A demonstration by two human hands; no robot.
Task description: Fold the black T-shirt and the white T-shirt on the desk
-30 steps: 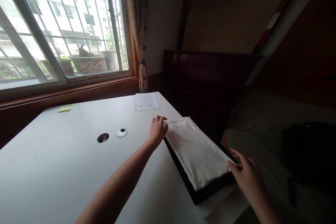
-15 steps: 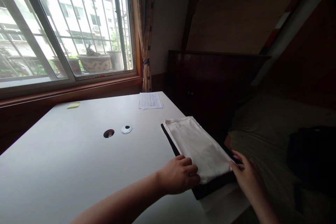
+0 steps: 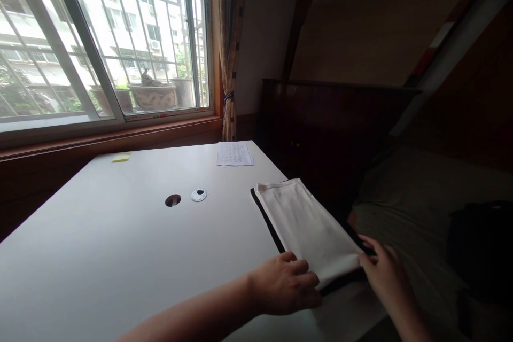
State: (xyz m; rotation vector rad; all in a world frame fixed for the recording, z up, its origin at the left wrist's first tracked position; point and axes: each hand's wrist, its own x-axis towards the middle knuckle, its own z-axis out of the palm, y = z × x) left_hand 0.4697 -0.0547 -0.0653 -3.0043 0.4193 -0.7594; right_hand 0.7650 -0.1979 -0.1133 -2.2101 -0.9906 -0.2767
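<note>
A folded white cloth (image 3: 304, 224) lies on top of a black folded cloth (image 3: 269, 222) at the right edge of the white table. Black shows along the left side, the near end and part of the right side. My left hand (image 3: 284, 284) is closed on the near left corner of the white cloth, its fingers curled down. My right hand (image 3: 382, 267) pinches the near right corner, thumb on top and fingers beneath. Whether the hands grip the black cloth too is hidden.
The white table (image 3: 132, 256) has a round cable hole (image 3: 173, 200) and a loose round cap (image 3: 199, 195). Written paper sheets (image 3: 235, 154) and yellow sticky notes (image 3: 121, 157) lie at the far side. A dark cabinet (image 3: 320, 123) stands behind; a dark bag (image 3: 481, 246) is at right.
Both hands have shifted slightly toward the near side with the white cloth's near corners. Less black shows at the near end. The view has turned slightly left.
</note>
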